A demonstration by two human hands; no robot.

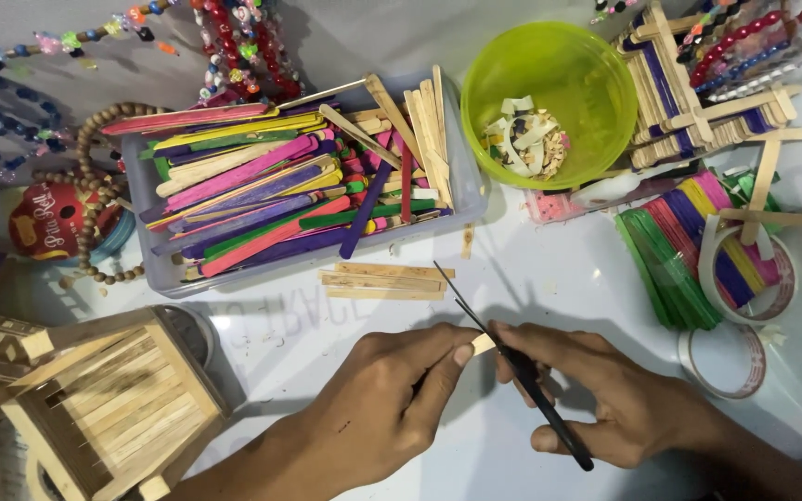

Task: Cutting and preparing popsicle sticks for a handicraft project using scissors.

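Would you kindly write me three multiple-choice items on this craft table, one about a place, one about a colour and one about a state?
1. Where does the green bowl stand?
A. right of the tray of coloured sticks
B. on the wooden stick house
C. inside the tape roll

2. What colour is the tool in the right hand?
A. white
B. black
C. pink

3. What does the left hand do?
A. lies flat and empty
B. lifts the bowl
C. pinches a small plain stick piece

Answers:
1 A, the bowl sits just past the tray's right edge.
2 B, the thin tool is dark along its whole length.
3 C, thumb and finger close on the piece where the tool meets it.
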